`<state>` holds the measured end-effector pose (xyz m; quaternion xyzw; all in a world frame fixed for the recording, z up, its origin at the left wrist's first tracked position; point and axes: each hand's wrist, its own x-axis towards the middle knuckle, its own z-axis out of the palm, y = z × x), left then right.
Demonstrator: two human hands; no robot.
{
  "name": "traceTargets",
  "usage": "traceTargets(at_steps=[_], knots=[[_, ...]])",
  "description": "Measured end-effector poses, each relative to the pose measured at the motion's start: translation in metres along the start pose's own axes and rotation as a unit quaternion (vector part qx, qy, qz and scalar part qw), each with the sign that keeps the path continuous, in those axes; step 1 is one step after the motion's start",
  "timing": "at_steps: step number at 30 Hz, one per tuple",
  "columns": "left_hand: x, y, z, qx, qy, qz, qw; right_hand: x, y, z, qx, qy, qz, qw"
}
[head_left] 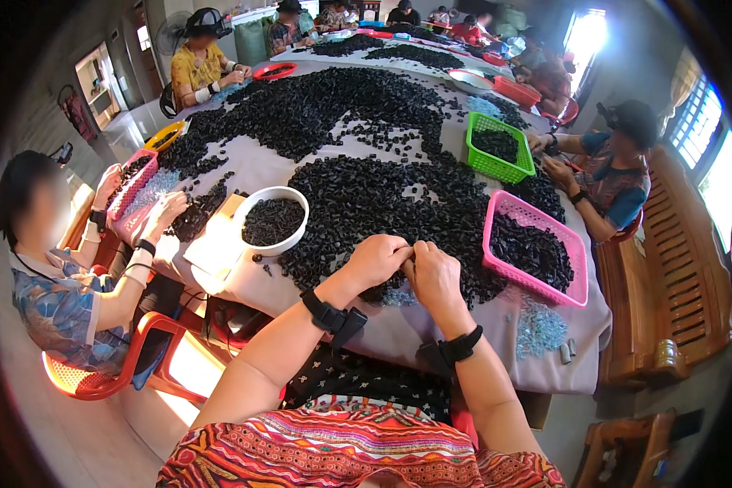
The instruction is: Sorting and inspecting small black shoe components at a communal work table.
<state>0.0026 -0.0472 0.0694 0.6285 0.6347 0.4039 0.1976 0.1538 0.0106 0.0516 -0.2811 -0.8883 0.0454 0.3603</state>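
My left hand (377,259) and my right hand (435,275) meet at the fingertips over the near edge of a wide heap of small black pieces (366,203). Both sets of fingers are closed in a pinch. Whatever sits between them is too small and too covered to make out. Under my wrists, a few clear bluish bits (398,296) show on the cloth. To the right of my right hand stands a pink basket (578,272) holding black pieces. On the left, a white bowl (291,237) contains thin dark parts.
A grey cloth covers the long table (398,346). Clear bluish pieces (541,327) lie at its near right corner. Beyond the pink basket is a green basket (500,170). People sit along both sides, one close on the left (65,285). A wooden bench (667,268) stands at right.
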Motion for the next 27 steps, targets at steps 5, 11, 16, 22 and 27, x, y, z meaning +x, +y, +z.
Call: traceTargets(at_steps=[5, 11, 16, 22, 27], knots=[[0.0, 0.007, -0.012, 0.0, 0.026, 0.063, 0.998, 0.01, 0.017, -0.016, -0.02, -0.019, 0.071, 0.997], [-0.023, 0.097, -0.08, -0.126, 0.079, 0.086, 0.985, 0.035, 0.092, -0.098, -0.079, 0.101, 0.213, 0.969], [-0.073, 0.172, -0.112, -0.084, 0.094, 0.307, 0.943, 0.021, 0.121, -0.109, -0.12, 0.052, 0.238, 0.962], [-0.094, 0.21, -0.129, -0.196, 0.042, 0.475, 0.857, 0.049, 0.033, -0.179, 0.324, 0.147, 0.075, 0.932], [-0.087, 0.242, -0.155, -0.241, -0.444, 0.345, 0.791, -0.056, -0.099, -0.313, -0.057, 0.291, -0.033, 0.954]])
